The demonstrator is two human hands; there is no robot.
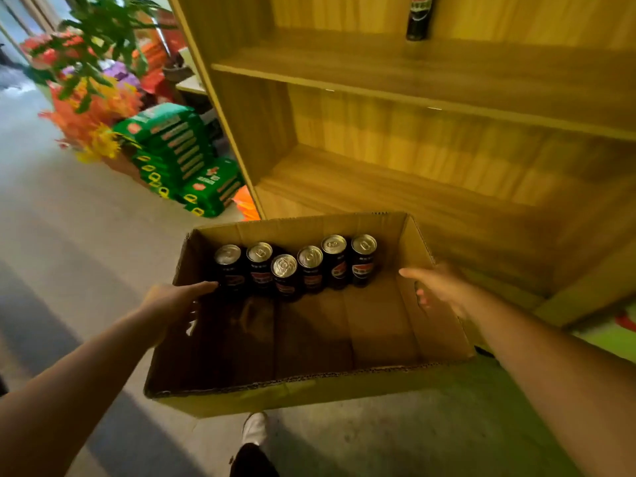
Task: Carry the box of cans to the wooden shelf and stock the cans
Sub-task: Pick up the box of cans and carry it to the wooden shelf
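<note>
Cardboard box, long axis running toward the shelf, gripped by both hands.

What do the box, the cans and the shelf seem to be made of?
The box: brown corrugated cardboard, matt; fluting shows along its cut edge. The cans: probably metal; their silver tops with pull tabs shine, the dark sides look printed. The shelf: wood or wood-look board, smooth with a light sheen; which of these cannot be told.

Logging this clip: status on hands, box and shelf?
Left hand and right hand gripping box sides. Six cans inside. Wooden shelf ahead, one can already up. Path clear.
</note>
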